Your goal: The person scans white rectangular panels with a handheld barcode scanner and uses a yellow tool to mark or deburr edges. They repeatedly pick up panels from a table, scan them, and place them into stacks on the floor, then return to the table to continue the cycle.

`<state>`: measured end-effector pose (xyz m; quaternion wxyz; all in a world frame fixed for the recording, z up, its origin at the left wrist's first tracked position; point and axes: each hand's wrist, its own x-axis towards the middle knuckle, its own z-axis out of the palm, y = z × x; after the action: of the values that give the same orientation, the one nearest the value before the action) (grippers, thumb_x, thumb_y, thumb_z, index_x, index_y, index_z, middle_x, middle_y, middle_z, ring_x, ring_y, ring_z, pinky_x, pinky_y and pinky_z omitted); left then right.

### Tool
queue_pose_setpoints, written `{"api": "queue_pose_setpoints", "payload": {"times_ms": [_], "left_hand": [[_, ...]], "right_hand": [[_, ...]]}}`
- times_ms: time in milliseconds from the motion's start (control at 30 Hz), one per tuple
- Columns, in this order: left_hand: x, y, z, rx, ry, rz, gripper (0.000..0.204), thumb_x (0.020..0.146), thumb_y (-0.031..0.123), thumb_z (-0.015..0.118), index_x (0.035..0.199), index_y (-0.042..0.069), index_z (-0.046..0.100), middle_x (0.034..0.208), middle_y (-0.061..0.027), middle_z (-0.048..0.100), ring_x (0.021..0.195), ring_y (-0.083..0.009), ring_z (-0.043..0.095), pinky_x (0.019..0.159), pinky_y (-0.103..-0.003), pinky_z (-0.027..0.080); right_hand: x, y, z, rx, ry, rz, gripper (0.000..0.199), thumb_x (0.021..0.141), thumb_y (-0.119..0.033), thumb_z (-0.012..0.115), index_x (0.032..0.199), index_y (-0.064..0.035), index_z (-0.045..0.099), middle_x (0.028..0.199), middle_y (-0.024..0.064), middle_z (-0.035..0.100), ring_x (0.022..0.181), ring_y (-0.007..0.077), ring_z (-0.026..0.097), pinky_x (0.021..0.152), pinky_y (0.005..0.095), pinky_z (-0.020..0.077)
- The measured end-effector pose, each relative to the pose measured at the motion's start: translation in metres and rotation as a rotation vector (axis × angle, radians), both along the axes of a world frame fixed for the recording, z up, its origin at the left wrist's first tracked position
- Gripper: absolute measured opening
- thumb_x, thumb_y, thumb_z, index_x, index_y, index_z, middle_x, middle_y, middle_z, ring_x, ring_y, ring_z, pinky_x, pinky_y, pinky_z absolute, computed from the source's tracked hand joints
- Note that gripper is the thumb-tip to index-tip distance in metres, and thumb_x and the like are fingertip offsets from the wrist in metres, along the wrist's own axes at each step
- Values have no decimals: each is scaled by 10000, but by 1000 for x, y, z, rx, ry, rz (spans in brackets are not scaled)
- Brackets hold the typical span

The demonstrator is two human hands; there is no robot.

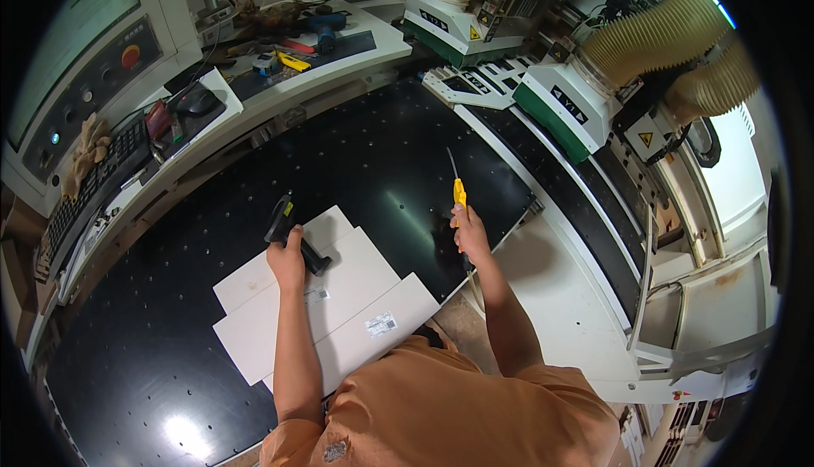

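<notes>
My left hand (287,257) is wrapped round the grip of a black handheld barcode scanner (280,217), whose head points away from me. Its handle end shows below my fingers, over the white panels. Several flat white panels (356,255) lie overlapping on the black table, two of them bearing small printed labels (381,324). Off to the right, my right hand (471,234) grips a yellow air blow gun (459,190) with a long thin metal nozzle pointing away. A pale hose runs down below that hand by the table edge.
The black table (170,297) is dotted with small holes. Machine heads (564,107) with ribbed hoses stand at the far right beside rails. To the left are a control panel (93,77), a keyboard (102,175) and a mouse (197,100). Tools lie on a far white shelf (381,35).
</notes>
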<state>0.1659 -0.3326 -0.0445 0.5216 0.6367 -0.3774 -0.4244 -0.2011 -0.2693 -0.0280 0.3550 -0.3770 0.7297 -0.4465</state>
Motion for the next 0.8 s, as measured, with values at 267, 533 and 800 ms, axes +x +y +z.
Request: {"api": "queue_pose_setpoints", "payload": {"times_ms": [267,533,800], "left_hand": [[1,1,4,3,5,-9,481,842,320,711,1021,-124,673,817,-106,652,763,-161,565,731,-316,474],[1,2,6,-2,24,-21,462,838,312,711,1024,-110,674,848,-95,653,796,-160,568,763,-306,469],[1,0,3,35,26,-10,461,842,307,710,1039,-108,671,846,-94,652,792,-159,565,761,-306,470]], "right_hand": [[1,3,0,10,15,-87,431,1019,-479,482,918,-61,517,753,27,526,461,108,480,372,276,382],[1,5,-1,-14,-41,-110,430,1014,-477,493,920,-59,523,776,23,534,456,95,474,364,266,369],[2,7,-3,-57,-102,-82,424,1013,-470,498,903,-61,522,767,20,530,442,84,458,354,255,354]]}}
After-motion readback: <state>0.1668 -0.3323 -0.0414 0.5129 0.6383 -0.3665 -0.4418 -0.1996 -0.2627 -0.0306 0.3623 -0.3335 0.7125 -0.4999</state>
